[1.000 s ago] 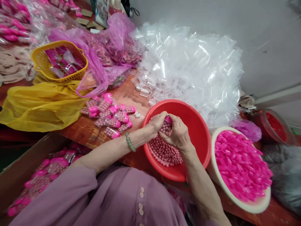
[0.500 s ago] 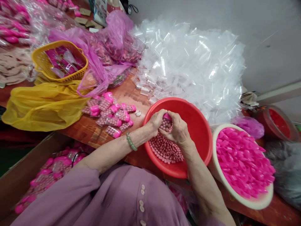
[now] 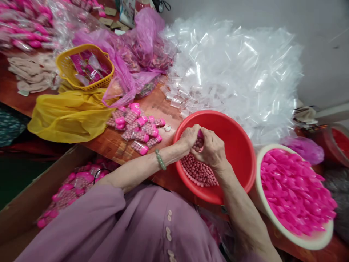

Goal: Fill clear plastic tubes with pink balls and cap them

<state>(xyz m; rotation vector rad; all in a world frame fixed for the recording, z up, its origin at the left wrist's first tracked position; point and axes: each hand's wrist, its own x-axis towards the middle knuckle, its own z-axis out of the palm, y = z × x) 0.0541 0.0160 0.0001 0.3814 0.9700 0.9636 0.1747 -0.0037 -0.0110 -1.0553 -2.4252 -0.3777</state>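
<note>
Over the red basin (image 3: 242, 160), my left hand (image 3: 190, 138) and my right hand (image 3: 214, 147) come together around a small clear container of pink balls with a pink cap (image 3: 200, 134). The fingers of both hands are closed on it, and the right hand covers much of its side. Below them, loose dusty-pink balls (image 3: 200, 173) lie in the left part of the basin. Left of the basin, several filled containers with pink caps (image 3: 140, 135) lie in a pile on the wooden table (image 3: 106, 147).
A white tub (image 3: 328, 233) of pink caps stands at the right. Clear empty containers (image 3: 234, 72) are heaped behind the basin. A yellow basket (image 3: 61, 65), a yellow bag (image 3: 68, 116) and pink bags (image 3: 149, 32) lie left. A cardboard box (image 3: 32, 193) of filled containers is lower left.
The whole view has shifted, so things appear farther right. Both hands remain together on the container, with the pink cap now more covered by the fingers.
</note>
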